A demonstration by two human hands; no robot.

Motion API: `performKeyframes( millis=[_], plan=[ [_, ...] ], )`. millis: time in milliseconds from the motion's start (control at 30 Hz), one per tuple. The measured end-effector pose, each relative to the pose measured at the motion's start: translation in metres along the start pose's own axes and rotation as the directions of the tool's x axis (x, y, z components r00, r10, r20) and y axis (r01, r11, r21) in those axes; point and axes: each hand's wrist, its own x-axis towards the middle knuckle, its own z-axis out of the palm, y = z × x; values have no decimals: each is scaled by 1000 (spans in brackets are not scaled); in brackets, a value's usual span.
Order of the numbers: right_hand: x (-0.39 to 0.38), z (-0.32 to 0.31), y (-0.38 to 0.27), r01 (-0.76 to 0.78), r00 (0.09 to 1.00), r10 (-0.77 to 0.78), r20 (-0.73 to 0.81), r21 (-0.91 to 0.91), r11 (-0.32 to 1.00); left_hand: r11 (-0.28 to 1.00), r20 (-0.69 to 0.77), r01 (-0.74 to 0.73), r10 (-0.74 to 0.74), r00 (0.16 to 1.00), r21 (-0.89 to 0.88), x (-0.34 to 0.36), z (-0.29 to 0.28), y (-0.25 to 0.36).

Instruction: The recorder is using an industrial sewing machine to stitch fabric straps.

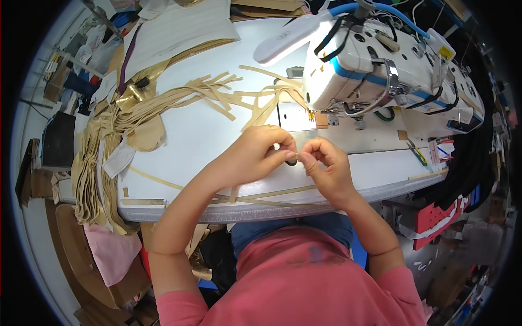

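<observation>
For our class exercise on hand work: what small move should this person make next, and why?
Perhaps bring the left hand and right hand together toward the presser foot: they nearly meet on its near side, and tan strips lie to its left. Anything between the hands is too small to identify.

Matt tan cloth strips (179, 96), smooth glossy white tabletop (190, 155), glossy white machine casing (330, 81), polished metal bracket (393, 81), matt white paper-like sheet (182, 27), shiny metallic-looking gold roll (130, 96), matt pink cloth (111, 252), matt fabric shirt (310, 285)
</observation>
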Motion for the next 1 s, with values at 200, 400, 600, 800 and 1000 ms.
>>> performKeyframes(
  millis=[200, 400, 600, 800, 1000],
  plan=[
    [-2, -35, 27, 259, 939, -342, 49, -755, 602, 962, 110, 233, -250, 962, 143, 60, 22, -33],
    [0, -46, 37, 394, 881, -419, 220, -832, 391, 914, 186, 293, -351, 918, 280, 82, 19, -27],
    [5, -43, 36, 356, 903, -376, 207, -850, 388, 923, 255, 269, -339, 905, 274, 80, 6, -21],
    [9, -44, 40, 353, 911, -371, 179, -805, 478, 957, 240, 239, -274, 931, 166, 72, 0, -37],
    [8, -42, 38, 360, 903, -391, 179, -812, 460, 962, 118, 205, -228, 967, 179, 66, 10, -43]
  ],
)
